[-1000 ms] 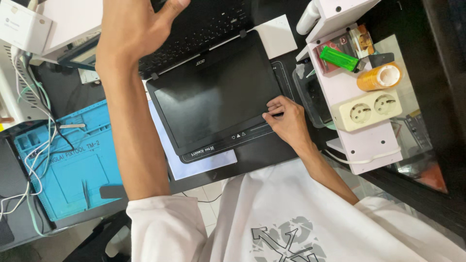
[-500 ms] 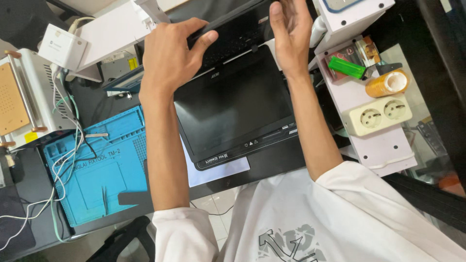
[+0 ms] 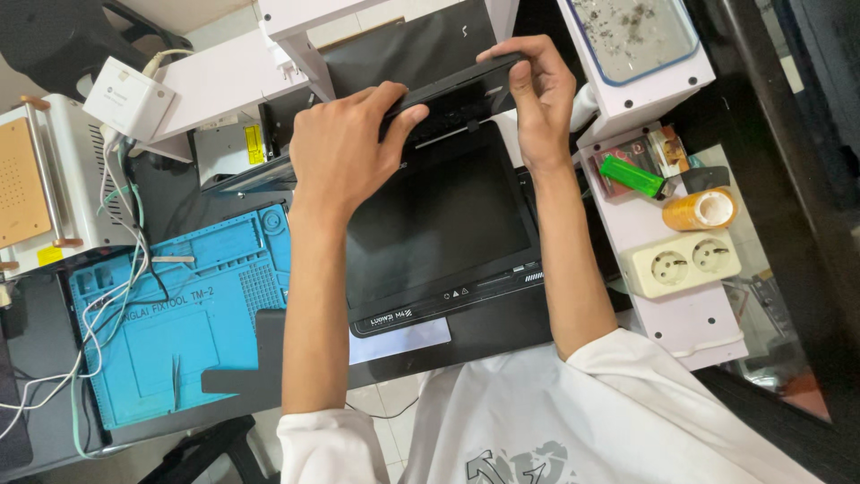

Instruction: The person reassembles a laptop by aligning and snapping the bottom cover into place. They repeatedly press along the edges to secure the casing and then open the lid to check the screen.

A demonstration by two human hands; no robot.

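Two hands on one laptop [image 3: 439, 224]: I have the left hand [image 3: 340, 152] and right hand [image 3: 537, 99] each closed on the far edge, at opposite ends. Its long axis runs left to right between the grips, screen panel lying dark above the worktop [image 3: 484, 336].

A blue silicone work mat [image 3: 179, 314] lies at the left of the bench [image 3: 45, 376], with white cables [image 3: 107, 296] trailing across it. Far left stands a white machine [image 3: 54, 179] with an orange pad, and a small white adapter box [image 3: 130, 99] sits beyond it. On the white shelf [image 3: 681, 314] at right rest a green lighter [image 3: 632, 176], an orange tape roll [image 3: 700, 210] and a cream double socket [image 3: 683, 261].
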